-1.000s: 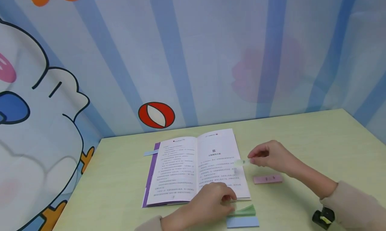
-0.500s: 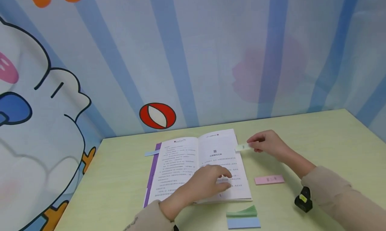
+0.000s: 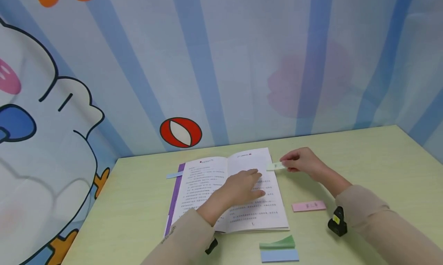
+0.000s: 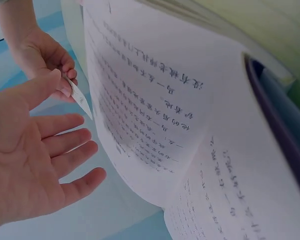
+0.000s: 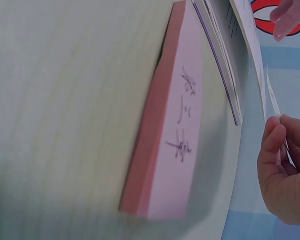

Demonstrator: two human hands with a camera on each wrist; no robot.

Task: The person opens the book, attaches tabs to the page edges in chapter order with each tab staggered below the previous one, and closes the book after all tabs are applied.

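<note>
An open book with printed pages lies on the table. My right hand pinches a pale green sticky tab between thumb and fingers, and the tab's free end overlaps the right page's outer edge. In the right wrist view the sticky tab is edge-on, close beside the page. My left hand is over the right page with its fingers spread and extended, holding nothing. The left wrist view shows the left hand palm-on, beside the curved page.
A pink sticky-note pad with handwriting lies right of the book. Nearer the front are a green pad with curled sheets and a blue pad. A blue tab sticks out of the book's left side. A printed backdrop stands behind the table.
My left hand has moved from the green pad up over the right page, its fingers opening out. My right hand has carried the green sticky tab farther up along the page's edge.
</note>
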